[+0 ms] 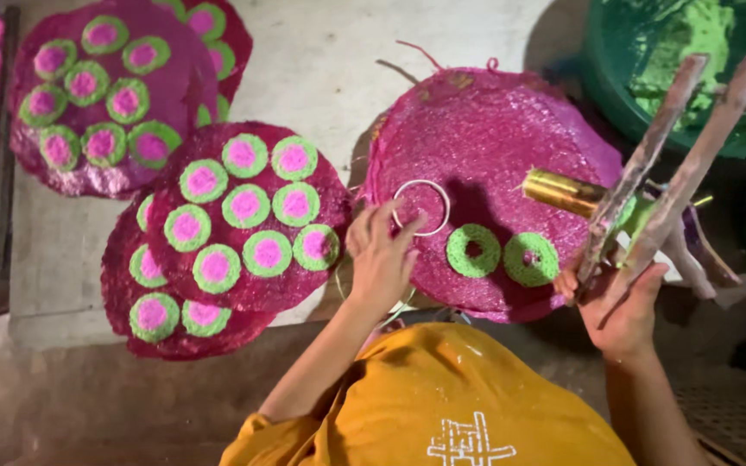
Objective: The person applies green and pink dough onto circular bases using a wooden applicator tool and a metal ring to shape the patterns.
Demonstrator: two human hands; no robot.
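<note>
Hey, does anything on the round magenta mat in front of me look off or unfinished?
The mat holds only two green rings, both with bare centres, while the mats on the left carry green rings filled with pink. Loose strands stick out at its top edge. Nothing looks spilled.
</note>
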